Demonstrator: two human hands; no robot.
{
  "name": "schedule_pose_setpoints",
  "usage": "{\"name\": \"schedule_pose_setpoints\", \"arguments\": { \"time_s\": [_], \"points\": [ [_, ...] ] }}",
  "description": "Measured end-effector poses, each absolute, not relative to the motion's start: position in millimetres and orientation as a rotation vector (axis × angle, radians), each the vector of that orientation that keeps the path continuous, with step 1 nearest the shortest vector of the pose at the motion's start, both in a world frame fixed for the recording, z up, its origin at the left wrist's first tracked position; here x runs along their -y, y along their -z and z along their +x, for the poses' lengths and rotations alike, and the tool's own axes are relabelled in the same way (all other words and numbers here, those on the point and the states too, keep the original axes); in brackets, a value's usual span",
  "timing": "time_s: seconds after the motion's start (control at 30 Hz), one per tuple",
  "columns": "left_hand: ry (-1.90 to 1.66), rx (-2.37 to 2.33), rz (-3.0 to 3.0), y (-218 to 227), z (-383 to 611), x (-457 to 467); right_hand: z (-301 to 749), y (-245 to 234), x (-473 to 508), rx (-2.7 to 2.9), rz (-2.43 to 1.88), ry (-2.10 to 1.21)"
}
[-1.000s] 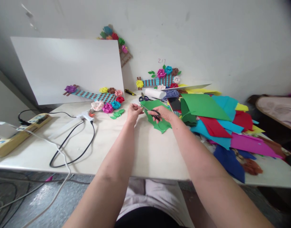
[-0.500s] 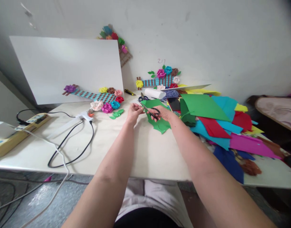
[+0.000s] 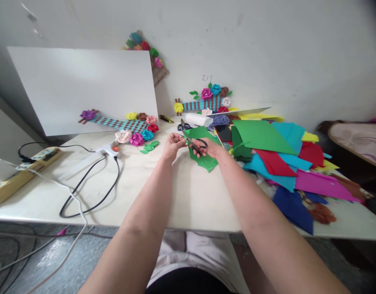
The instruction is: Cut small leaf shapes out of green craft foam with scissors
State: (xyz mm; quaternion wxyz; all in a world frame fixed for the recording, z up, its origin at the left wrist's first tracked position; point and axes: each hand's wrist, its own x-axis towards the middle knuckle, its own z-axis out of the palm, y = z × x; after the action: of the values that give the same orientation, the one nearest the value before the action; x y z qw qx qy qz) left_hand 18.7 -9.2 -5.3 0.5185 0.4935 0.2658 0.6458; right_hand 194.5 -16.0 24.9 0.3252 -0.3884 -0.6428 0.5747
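Observation:
My right hand (image 3: 210, 148) grips black-handled scissors (image 3: 196, 143), fingers through the loops, blades pointing up and left. My left hand (image 3: 172, 145) is pinched shut on a small piece that I cannot make out, right at the scissor blades. Under both hands lies a green paper sheet (image 3: 204, 160) on the white table (image 3: 188, 196). A few small green cut leaves (image 3: 150, 145) lie just left of my left hand.
A pile of coloured paper sheets (image 3: 286, 163) covers the table's right side. A glue gun (image 3: 106, 149) with black cable (image 3: 92, 192), a power strip (image 3: 22, 171), a white board (image 3: 83, 87), flower-decorated woven strips (image 3: 123, 124), a second pair of scissors (image 3: 182, 125) and a white roll (image 3: 198, 119) are nearby.
Both hands have stayed together over the green sheet. The scissors have tilted a little more upright. The view has shifted slightly.

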Motion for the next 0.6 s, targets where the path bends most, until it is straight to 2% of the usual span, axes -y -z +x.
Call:
{"name": "schedule_pose_setpoints", "arguments": {
  "time_s": [0.6],
  "points": [
    [-1.538, -0.678, 1.164, 5.1, 19.8, 11.4, 188.1, -18.6, 18.0, 1.685, -1.011, -1.511]
  ]
}}
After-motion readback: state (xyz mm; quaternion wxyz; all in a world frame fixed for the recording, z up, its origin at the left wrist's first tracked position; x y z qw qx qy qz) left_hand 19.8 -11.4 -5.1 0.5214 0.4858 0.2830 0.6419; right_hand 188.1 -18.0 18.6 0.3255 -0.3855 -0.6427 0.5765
